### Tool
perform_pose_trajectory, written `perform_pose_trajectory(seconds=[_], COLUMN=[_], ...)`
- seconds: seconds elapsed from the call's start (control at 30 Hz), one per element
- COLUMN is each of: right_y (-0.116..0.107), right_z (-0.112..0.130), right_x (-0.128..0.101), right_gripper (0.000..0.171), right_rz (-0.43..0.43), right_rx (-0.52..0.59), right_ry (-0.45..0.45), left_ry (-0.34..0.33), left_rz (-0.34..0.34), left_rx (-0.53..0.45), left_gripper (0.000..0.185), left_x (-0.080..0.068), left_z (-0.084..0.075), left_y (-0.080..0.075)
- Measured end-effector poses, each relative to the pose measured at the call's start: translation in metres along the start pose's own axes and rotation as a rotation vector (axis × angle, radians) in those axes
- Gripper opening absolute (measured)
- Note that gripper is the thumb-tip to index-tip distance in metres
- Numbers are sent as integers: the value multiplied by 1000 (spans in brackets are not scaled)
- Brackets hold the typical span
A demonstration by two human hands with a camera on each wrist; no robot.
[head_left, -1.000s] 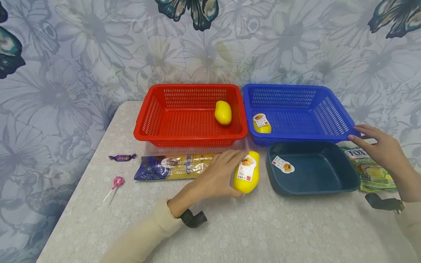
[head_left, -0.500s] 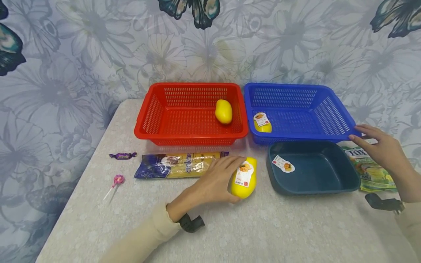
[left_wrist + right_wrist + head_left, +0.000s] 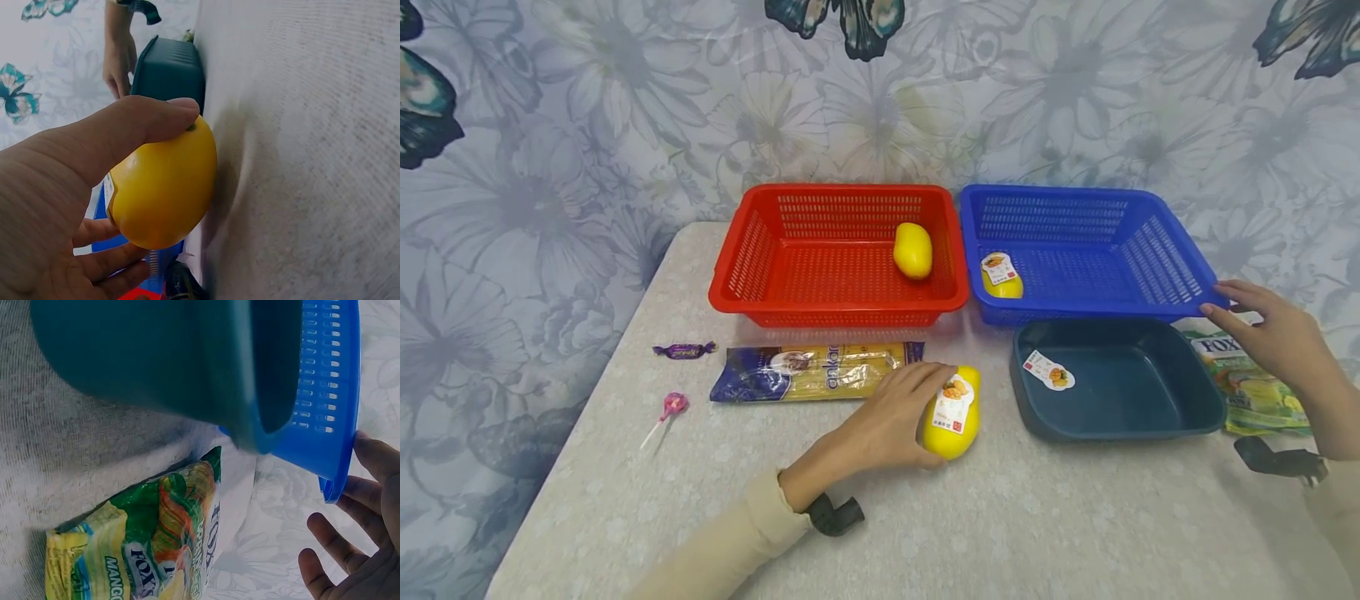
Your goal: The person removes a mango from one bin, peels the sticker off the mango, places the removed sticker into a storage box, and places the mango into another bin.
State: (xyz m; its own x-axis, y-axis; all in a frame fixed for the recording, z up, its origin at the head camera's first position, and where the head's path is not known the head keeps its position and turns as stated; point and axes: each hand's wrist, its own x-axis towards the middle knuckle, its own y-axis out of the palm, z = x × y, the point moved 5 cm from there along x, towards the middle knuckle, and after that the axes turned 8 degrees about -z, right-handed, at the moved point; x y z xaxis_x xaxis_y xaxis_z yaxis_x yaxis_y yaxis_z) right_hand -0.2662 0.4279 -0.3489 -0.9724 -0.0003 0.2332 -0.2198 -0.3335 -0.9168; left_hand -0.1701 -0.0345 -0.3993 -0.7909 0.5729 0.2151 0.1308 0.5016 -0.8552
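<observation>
My left hand (image 3: 895, 412) grips a yellow mango-shaped container (image 3: 953, 412) with a fruit label, which lies on the table just left of the dark teal tray (image 3: 1195, 417). In the left wrist view my thumb and fingers curl round the yellow container (image 3: 164, 186). My right hand (image 3: 1262, 329) touches the right front corner of the blue basket (image 3: 1180, 287) with fairly straight fingers; the right wrist view shows my fingertips (image 3: 372, 456) at the blue basket's rim (image 3: 340, 425). A second labelled yellow container (image 3: 1001, 277) lies in the blue basket, a third (image 3: 913, 249) in the red basket (image 3: 752, 275).
A spaghetti packet (image 3: 808, 372), a purple wrapped candy (image 3: 684, 350) and a pink lollipop (image 3: 667, 411) lie at the left. A green FOX candy bag (image 3: 1251, 383) sits right of the teal tray. A floral wall stands behind the table.
My left hand has slid the yellow container a little to the left, away from the teal tray. My right hand has stayed at the blue basket's corner.
</observation>
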Motion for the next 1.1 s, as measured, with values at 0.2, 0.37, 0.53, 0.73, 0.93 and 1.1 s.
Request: perform_pose_trajectory(seconds=[0.2, 0.37, 0.53, 0.73, 0.93, 1.1], right_y=[-1, -10, -19, -13, 1, 10], right_z=[5, 24, 72, 126, 159, 178], right_x=[0, -3, -9, -21, -32, -40], right_gripper=[64, 53, 35, 27, 27, 29], right_rz=[8, -82, -210, -306, -281, -269], right_rx=[-8, -65, -26, 99, 146, 186], right_ry=[-20, -127, -234, -418, -516, -570], left_ry=[-2, 0, -26, -30, -34, -36], left_rz=[2, -6, -14, -49, -63, -68], left_rx=[16, -17, -55, -58, -64, -57], left_gripper=[110, 111, 113, 114, 115, 115], left_x=[-1, -2, -5, -8, -10, -11], left_z=[2, 4, 7, 8, 9, 10], left_y=[5, 7, 8, 7, 9, 9])
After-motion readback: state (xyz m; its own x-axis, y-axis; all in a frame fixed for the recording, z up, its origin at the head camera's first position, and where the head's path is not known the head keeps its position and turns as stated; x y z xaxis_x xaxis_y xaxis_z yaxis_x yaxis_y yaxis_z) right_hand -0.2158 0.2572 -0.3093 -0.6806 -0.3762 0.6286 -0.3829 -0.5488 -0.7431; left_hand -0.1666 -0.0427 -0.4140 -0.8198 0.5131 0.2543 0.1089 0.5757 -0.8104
